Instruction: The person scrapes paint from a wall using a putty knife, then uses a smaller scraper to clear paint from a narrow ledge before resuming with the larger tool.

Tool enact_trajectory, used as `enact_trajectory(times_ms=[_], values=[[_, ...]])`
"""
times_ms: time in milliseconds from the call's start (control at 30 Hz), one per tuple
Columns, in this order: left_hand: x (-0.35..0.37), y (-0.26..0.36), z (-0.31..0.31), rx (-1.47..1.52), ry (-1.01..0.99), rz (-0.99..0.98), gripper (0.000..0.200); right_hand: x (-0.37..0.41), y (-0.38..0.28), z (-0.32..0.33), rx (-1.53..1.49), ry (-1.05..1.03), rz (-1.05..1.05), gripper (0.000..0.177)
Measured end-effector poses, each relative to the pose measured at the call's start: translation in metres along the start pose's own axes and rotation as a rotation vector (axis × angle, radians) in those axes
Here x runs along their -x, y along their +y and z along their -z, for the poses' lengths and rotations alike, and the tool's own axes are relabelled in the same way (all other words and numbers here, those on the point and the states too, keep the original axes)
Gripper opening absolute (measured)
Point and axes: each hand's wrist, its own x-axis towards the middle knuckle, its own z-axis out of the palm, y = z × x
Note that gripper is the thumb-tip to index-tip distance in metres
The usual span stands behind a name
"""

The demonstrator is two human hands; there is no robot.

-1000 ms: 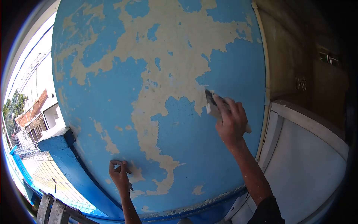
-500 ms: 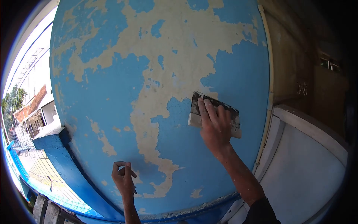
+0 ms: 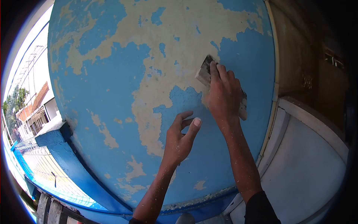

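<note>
My right hand point(image 3: 225, 91) grips a wide, flat scraper point(image 3: 204, 74) with a dark, smeared face and a pale edge strip. The scraper is tilted against the wall point(image 3: 197, 145), at the right border of a bare cream patch point(image 3: 186, 48) in the blue paint. Most of its middle is hidden behind my fingers and the back of my hand. Lower and to the left, my left hand point(image 3: 179, 141) hovers before the wall, thumb and fingers apart and loosely bent. Nothing shows between those fingers. Pale specks dot both forearms.
A cream pipe point(image 3: 275, 91) runs down the wall's right edge, beside a white panel with a raised frame point(image 3: 307, 164). At left stand a blue pillar point(image 3: 71, 156) and a wire fence point(image 3: 48, 168). Wooden slats point(image 3: 48, 211) lie at lower left.
My left hand has moved up and right, toward my right hand, and its fingers have spread. My right hand has slid upward with the scraper, which is now tilted more steeply.
</note>
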Motion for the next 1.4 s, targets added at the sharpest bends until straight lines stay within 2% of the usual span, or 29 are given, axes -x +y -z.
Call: enact_trajectory(times_ms=[33, 100, 233, 300, 433, 500, 533, 600, 633, 733, 800, 833, 900, 1000, 1033, 1100, 1200, 1333, 1400], values=[[-0.008, 0.007, -0.006, 0.005, 0.001, 0.004, 0.072, 0.004, -0.006, 0.003, -0.022, -0.009, 0.001, 0.056], [-0.026, 0.021, -0.020, 0.263, 0.042, 0.001, 0.068, 0.038, -0.016, -0.003, 0.008, 0.003, 0.029, 0.053], [-0.052, 0.027, -0.050, 0.171, 0.131, 0.049, 0.063, 0.024, -0.008, 0.004, 0.018, 0.036, 0.038, 0.045], [-0.058, 0.035, -0.056, 0.110, 0.190, -0.045, 0.061, 0.018, -0.002, -0.001, -0.018, 0.043, 0.029, 0.045], [-0.046, 0.017, -0.061, 0.162, 0.261, -0.074, 0.058, 0.039, -0.004, -0.001, 0.005, 0.027, 0.102, 0.044], [-0.049, 0.013, -0.074, 0.162, 0.382, -0.209, 0.058, 0.028, 0.006, -0.007, -0.016, 0.080, 0.109, 0.044], [-0.056, 0.021, -0.073, 0.159, 0.383, -0.207, 0.058, 0.024, 0.011, -0.010, -0.039, 0.108, 0.110, 0.043], [-0.073, 0.043, -0.070, 0.054, 0.220, -0.084, 0.055, 0.005, 0.016, 0.000, -0.091, 0.068, 0.071, 0.043], [-0.070, 0.041, -0.069, 0.051, 0.216, -0.073, 0.055, 0.001, 0.018, 0.004, -0.137, 0.035, 0.039, 0.043], [-0.052, 0.027, -0.076, 0.096, 0.226, -0.104, 0.054, 0.036, 0.013, 0.005, -0.091, 0.007, 0.062, 0.044], [-0.044, 0.014, -0.086, 0.162, 0.390, -0.289, 0.054, 0.044, 0.016, -0.004, -0.057, 0.043, 0.081, 0.044], [-0.051, 0.016, -0.086, 0.160, 0.388, -0.296, 0.054, 0.045, 0.016, -0.007, -0.035, 0.067, 0.086, 0.044], [-0.068, 0.027, -0.084, 0.153, 0.245, -0.159, 0.054, 0.018, 0.026, -0.007, -0.044, 0.072, 0.068, 0.043], [-0.073, 0.042, -0.083, 0.092, 0.186, -0.113, 0.051, 0.013, 0.033, 0.003, -0.081, 0.050, 0.076, 0.043], [-0.063, 0.036, -0.087, 0.094, 0.186, -0.116, 0.051, 0.015, 0.034, 0.006, -0.111, 0.041, 0.102, 0.042], [-0.034, 0.019, -0.097, 0.208, 0.325, -0.132, 0.053, 0.043, 0.029, 0.009, -0.085, 0.032, 0.142, 0.043], [-0.046, 0.008, -0.111, 0.253, 0.382, -0.199, 0.053, 0.037, 0.038, -0.003, -0.078, 0.070, 0.178, 0.043], [-0.061, 0.031, -0.110, 0.245, 0.293, -0.144, 0.052, 0.008, 0.053, 0.007, -0.142, 0.062, 0.202, 0.041], [-0.043, 0.027, -0.115, 0.315, 0.332, -0.068, 0.052, 0.032, 0.052, 0.007, -0.123, 0.039, 0.236, 0.041]])
